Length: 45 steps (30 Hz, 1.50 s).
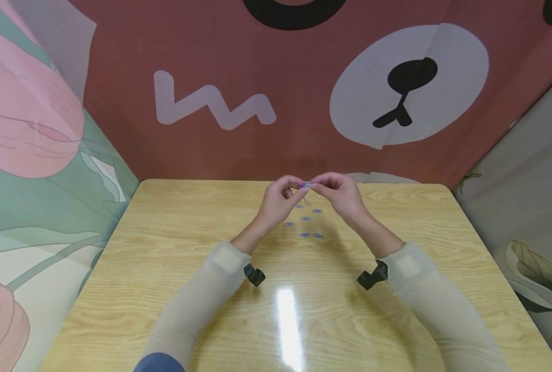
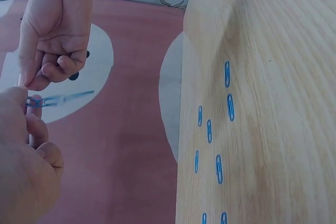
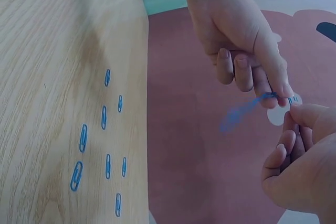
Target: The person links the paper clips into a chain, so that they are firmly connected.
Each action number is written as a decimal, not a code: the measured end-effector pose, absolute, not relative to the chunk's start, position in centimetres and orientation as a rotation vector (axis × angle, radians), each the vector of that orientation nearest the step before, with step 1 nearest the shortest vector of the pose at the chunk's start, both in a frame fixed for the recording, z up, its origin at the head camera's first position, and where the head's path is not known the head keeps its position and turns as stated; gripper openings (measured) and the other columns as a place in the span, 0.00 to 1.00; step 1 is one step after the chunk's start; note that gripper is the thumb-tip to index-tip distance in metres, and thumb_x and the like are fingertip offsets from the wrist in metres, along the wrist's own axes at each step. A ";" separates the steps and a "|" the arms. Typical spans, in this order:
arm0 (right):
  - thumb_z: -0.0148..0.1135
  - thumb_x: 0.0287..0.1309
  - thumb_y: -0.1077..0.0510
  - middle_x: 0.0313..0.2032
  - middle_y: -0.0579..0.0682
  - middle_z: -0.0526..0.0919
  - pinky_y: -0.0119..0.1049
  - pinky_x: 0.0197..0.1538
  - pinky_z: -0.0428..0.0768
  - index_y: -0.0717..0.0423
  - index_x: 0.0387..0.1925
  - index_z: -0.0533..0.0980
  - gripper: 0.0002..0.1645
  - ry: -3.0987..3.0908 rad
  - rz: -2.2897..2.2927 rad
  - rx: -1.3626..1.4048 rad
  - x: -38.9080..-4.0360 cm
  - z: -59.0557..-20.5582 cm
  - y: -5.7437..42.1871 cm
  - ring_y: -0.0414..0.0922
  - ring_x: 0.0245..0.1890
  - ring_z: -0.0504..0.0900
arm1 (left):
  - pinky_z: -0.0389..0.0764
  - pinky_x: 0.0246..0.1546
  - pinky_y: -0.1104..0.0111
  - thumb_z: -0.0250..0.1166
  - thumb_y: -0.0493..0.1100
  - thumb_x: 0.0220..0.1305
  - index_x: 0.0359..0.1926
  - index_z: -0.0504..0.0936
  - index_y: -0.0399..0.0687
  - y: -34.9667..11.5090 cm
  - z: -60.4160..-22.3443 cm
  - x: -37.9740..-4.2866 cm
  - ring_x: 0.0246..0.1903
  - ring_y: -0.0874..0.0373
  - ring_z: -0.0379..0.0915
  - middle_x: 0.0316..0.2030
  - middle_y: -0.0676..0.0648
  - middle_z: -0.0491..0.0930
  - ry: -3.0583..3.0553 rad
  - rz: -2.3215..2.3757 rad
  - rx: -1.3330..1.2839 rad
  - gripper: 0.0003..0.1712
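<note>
Pinched, thumb close against fingertip, my left hand (image 1: 276, 202) and right hand (image 1: 344, 199) meet with a blue paper clip (image 1: 306, 184) between their tips. My fingertips cover much of it, so I cannot tell how its loops sit. My other fingers are bent loosely toward the palms. Behind my hands spreads a reddish-brown backdrop (image 1: 211, 150) printed with a pale muzzle and black nose; on my left hangs flower-printed fabric (image 1: 29, 113). Below is the wood-grain table (image 1: 304, 268), a bright streak of light reflected on its near part. Pale sleeves (image 1: 201, 294) cover my forearms, and black wrist cameras (image 1: 255, 275) sit just beyond their cuffs. From the pinch dangles a short blue clip chain (image 2: 52, 100), its lower end blurred. Smallest are the loose blue paper clips (image 3: 83, 138) lying flat on the table, eight showing in the right wrist view, scattered near one another.
</note>
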State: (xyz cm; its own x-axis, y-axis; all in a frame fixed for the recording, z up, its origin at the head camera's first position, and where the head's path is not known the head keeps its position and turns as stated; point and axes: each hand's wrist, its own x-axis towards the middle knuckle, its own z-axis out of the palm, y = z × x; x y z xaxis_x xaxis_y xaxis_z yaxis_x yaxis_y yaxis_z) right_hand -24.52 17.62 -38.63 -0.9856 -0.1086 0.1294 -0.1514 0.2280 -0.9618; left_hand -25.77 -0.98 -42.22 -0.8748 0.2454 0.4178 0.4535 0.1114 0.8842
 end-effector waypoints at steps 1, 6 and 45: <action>0.68 0.67 0.53 0.40 0.55 0.84 0.34 0.47 0.79 0.63 0.43 0.83 0.15 -2.437 1.911 0.256 -24.5 -38.6 17.6 0.44 0.40 0.80 | 0.62 0.19 0.72 0.68 0.40 0.70 0.45 0.84 0.40 -1.0 -42.2 -25.8 0.19 0.59 0.62 0.38 0.44 0.83 -2.209 -1.859 -0.701 0.08; 0.68 0.67 0.53 0.40 0.56 0.84 0.34 0.47 0.78 0.63 0.44 0.83 0.15 -2.442 1.902 0.258 -24.4 -38.7 17.7 0.48 0.42 0.80 | 0.61 0.19 0.72 0.67 0.39 0.70 0.43 0.85 0.39 -1.1 -42.1 -25.6 0.19 0.57 0.61 0.34 0.44 0.81 -2.190 -1.857 -0.688 0.06; 0.66 0.68 0.58 0.48 0.56 0.87 0.41 0.43 0.80 0.64 0.52 0.83 0.16 -2.722 1.588 0.214 -28.8 -48.1 22.0 0.48 0.44 0.79 | 0.64 0.19 0.71 0.64 0.39 0.73 0.40 0.84 0.39 -2.2 -42.2 -25.6 0.19 0.58 0.62 0.26 0.45 0.77 -2.180 -1.793 -0.734 0.07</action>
State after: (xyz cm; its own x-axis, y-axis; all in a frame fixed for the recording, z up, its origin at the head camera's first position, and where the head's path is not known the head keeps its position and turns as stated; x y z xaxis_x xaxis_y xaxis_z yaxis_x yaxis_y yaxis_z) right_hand -28.83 21.97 -48.07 -0.9907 -0.1253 0.0532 -0.1080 0.4855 -0.8676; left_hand -25.63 -2.15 -42.15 -0.8496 0.2343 0.4726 0.5089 0.1285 0.8512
